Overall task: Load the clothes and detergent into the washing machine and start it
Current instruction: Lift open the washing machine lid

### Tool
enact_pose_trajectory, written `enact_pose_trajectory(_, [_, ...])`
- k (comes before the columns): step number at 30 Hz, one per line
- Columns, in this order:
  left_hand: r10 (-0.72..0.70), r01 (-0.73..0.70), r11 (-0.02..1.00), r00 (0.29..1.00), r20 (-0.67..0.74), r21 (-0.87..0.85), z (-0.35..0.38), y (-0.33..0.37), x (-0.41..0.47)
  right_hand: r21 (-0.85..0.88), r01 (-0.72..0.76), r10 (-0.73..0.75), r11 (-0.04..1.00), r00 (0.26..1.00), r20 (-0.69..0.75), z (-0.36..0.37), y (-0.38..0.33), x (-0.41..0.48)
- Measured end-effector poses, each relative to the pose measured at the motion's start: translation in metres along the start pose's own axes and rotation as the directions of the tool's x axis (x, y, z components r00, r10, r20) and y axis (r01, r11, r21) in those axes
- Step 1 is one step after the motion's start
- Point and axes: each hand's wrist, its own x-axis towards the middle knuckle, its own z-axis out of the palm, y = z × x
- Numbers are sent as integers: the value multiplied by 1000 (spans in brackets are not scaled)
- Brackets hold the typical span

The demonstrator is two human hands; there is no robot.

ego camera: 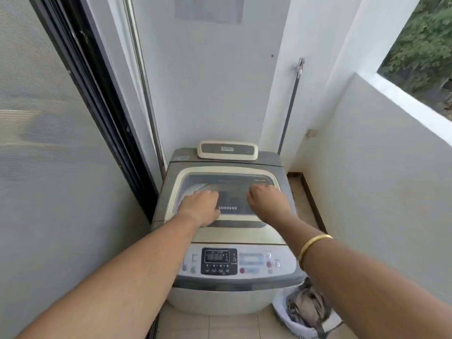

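A grey top-loading washing machine [227, 282] stands in the corner of a narrow balcony, its glass lid [232, 189] lying down flat. My left hand [199, 206] rests palm down on the left of the lid. My right hand [267, 200] rests palm down on the right of the lid, and a gold bangle sits on that forearm. Neither hand holds anything. The control panel [220, 261] faces me at the front with a lit digital display. A white laundry basket [300, 321] with clothes [307, 305] in it stands on the floor at the machine's right front corner.
A dark sliding door frame [102, 118] runs along the left. A white parapet wall [381, 172] closes the right side. A tap with a hose [299, 67] hangs on the back wall. A cream-coloured box marked DIGITAL [227, 150] sits at the machine's rear.
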Motion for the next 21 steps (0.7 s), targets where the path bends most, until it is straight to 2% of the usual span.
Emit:
enact_pose_trajectory(3, [-18,15,1000,993,121,26,33,0,-3,25,-37,31,999,973,227,42,5,-12])
enact_pose_trajectory(5, [-19,13,999,992,127,44,46,3,-8,-7,-42,42,999,940,339,61,7,-23])
enact_pose_trajectory(8, [19,-21,998,999,38,57,54,7,-11,-57,0,15,998,964,265,78,9,-29])
enact_pose_trajectory(11, [24,-27,997,999,36,70,60,8,-14,-64,41,-28,997,980,195,82,8,-32])
enact_pose_trajectory(16, [24,-25,998,1000,13,57,50,6,-9,-67,95,-74,993,963,257,67,10,-17])
enact_pose_trajectory(21, [67,-77,996,977,-200,-41,29,-1,-10,35,89,-95,995,961,258,19,14,-1])
